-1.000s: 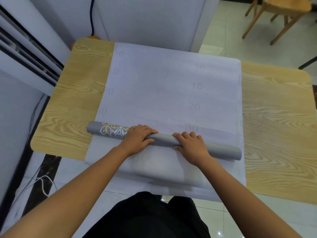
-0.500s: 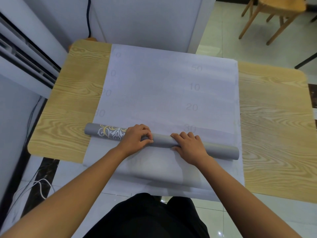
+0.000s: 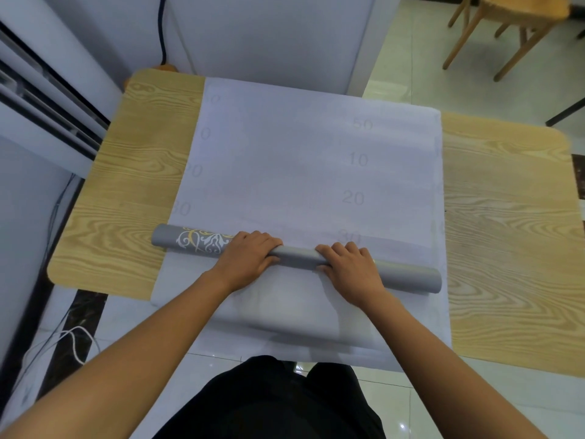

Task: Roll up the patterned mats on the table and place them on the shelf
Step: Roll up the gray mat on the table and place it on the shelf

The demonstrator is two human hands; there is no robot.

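- Mat roll (image 3: pixel 297 256): one, grey, pattern at left end, lying crosswise on one white numbered sheet (image 3: pixel 300 169) near front of one wooden desk (image 3: pixel 136 185).
- Left grip (image 3: pixel 247 258): fingers curled over the roll.
- Right grip (image 3: pixel 351 267): curled over it, just beside.
- One wooden chair (image 3: pixel 506 26), far right.

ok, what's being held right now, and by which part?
The rolled grey mat, around its middle: left hand beside the patterned section, right hand toward the plain end, both curled over the roll.
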